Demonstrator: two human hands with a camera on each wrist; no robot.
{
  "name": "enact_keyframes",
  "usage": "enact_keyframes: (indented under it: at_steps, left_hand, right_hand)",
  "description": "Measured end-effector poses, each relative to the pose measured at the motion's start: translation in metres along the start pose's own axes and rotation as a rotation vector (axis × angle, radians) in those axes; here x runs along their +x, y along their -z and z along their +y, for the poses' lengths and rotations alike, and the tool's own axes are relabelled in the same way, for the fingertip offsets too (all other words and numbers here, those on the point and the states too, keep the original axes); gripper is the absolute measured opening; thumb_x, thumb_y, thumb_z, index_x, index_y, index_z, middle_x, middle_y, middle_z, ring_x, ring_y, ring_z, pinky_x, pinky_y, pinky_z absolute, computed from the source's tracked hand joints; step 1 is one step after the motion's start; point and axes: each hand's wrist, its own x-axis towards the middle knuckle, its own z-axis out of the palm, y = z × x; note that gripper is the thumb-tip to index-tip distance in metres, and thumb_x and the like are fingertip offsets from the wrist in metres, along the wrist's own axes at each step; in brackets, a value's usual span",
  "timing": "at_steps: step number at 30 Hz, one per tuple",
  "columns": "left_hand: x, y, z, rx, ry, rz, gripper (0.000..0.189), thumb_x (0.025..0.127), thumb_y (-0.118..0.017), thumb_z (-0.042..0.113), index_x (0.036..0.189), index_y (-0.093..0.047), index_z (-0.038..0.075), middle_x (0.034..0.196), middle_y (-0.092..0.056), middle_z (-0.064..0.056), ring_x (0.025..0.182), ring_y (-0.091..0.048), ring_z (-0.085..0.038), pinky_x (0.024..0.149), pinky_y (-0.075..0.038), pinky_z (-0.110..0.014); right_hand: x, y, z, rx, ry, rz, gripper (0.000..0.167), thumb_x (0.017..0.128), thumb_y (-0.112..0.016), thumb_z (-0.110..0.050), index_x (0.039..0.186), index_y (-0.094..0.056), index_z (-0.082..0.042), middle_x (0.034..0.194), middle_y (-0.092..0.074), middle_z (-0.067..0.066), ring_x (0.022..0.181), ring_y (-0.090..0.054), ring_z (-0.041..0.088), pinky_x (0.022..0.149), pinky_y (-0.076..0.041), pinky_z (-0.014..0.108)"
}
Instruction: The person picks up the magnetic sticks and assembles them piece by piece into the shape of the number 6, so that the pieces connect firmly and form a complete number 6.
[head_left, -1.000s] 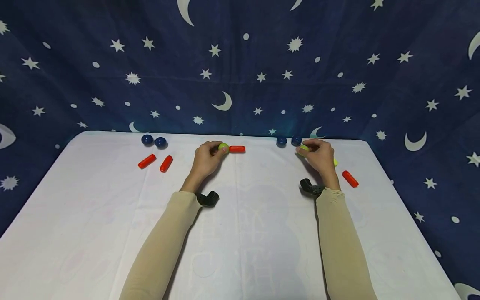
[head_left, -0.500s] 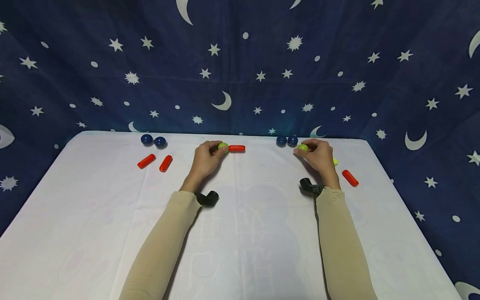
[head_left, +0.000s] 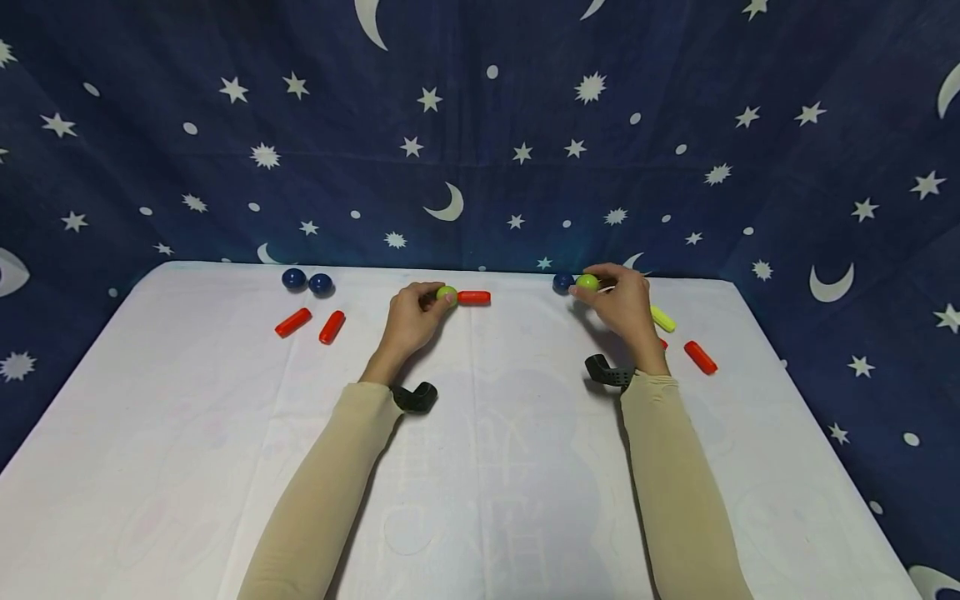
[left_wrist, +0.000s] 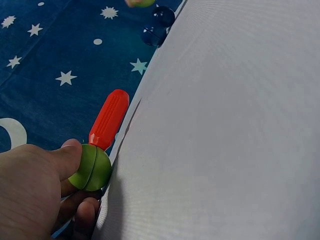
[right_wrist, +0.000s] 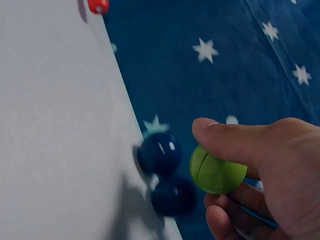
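My left hand pinches a green ball between thumb and fingers, near the table's far edge. A red grooved stick points away from that ball, its end right against it. My right hand pinches another green ball, scored with a thin seam. Beside it sit two blue balls close together, the nearer blue ball and the farther blue ball. In the head view the green ball and fingers cover one of these blue balls.
Two more blue balls sit at the back left, with two red sticks in front. Right of my right hand lie a yellow-green stick and a red stick; another red end peeks out. A starry cloth hangs behind.
The right-hand blue ball has shifted left against its neighbour. My right hand has carried its green ball left and farther back, uncovering more of the yellow-green stick. My left hand stays put.
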Motion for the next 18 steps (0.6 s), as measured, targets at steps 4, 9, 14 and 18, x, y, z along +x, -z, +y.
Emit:
enact_keyframes:
  at_steps: [4,9,14,18]
  left_hand:
    - [0.0,0.0,0.001,0.005,-0.002,0.001,0.036,0.098,-0.069,0.017,0.127,-0.068,-0.004,0.106,-0.065,-0.017,0.091,-0.058,-0.025,0.079,-0.045,-0.032]
    - [0.0,0.0,0.001,0.007,-0.005,0.004,0.036,0.098,-0.069,0.018,0.126,-0.068,-0.004,0.107,-0.066,-0.018,0.091,-0.059,-0.025,0.08,-0.046,-0.032]
    - [0.0,0.001,0.001,0.007,0.001,0.004,0.036,0.098,-0.069,0.018,0.127,-0.068,-0.004,0.107,-0.066,-0.017,0.091,-0.058,-0.025,0.079,-0.045,-0.032]
    - [0.0,0.001,0.001,0.008,0.007,0.001,0.036,0.098,-0.069,0.018,0.127,-0.067,-0.004,0.107,-0.065,-0.017,0.091,-0.058,-0.024,0.079,-0.045,-0.032]
  right_hand:
    - [-0.001,-0.012,-0.011,0.006,0.059,-0.014,0.042,0.086,-0.083,-0.02,0.121,-0.07,0.001,0.109,-0.068,0.019,0.097,-0.063,0.03,0.08,-0.047,0.035]
    - [-0.002,-0.031,-0.021,0.021,0.122,-0.05,0.041,0.086,-0.083,-0.018,0.12,-0.071,0.001,0.105,-0.07,0.018,0.09,-0.062,0.027,0.077,-0.048,0.033]
    - [-0.003,-0.051,-0.028,0.05,0.14,-0.095,0.041,0.086,-0.083,-0.016,0.12,-0.071,0.001,0.107,-0.07,0.018,0.09,-0.063,0.028,0.077,-0.048,0.034]
    - [-0.004,-0.068,-0.03,0.06,0.154,-0.122,0.041,0.086,-0.083,-0.015,0.121,-0.071,0.001,0.108,-0.07,0.017,0.091,-0.064,0.027,0.078,-0.05,0.034]
